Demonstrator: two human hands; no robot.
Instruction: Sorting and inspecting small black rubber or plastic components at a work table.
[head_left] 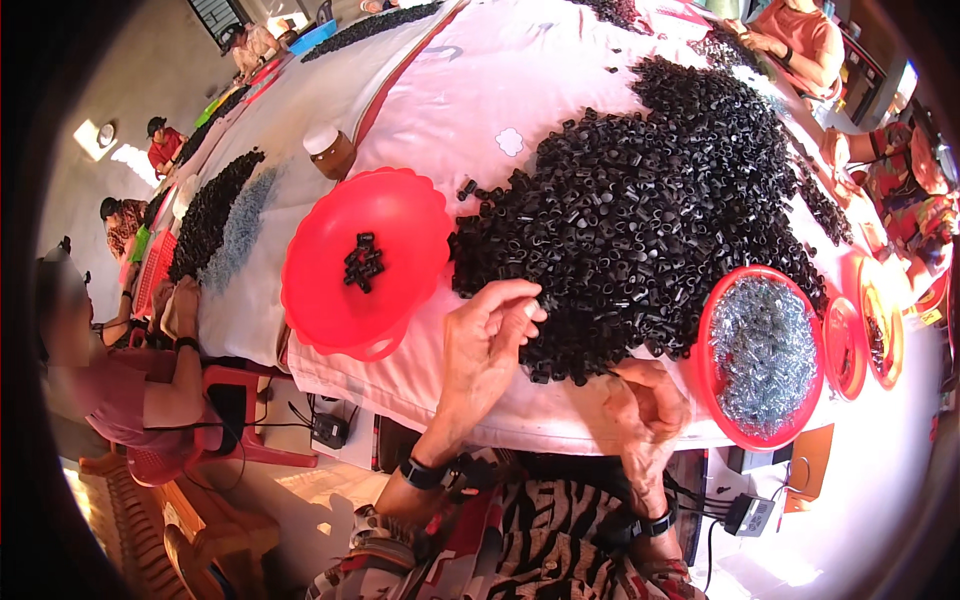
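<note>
A large heap of small black plastic caps (620,210) covers the middle of the cloth-topped table. My left hand (485,335) is at the heap's near left edge, thumb and fingers pinched together; what they hold is too small to make out. My right hand (648,410) is by the heap's near edge with its fingers curled in, and its grip is partly hidden. Left of the heap stands a red scalloped bowl (410,225) with a small cluster of black pieces (363,262) in it. On the right, a red bowl (708,350) holds many clear, bluish small parts (765,350).
A brown jar with a white lid (322,140) stands behind the red bowl. More red bowls (846,350) line the right edge. Other people work around the table, one (150,390) close on my left. Black boxes with cables (750,515) hang below the table's edge.
</note>
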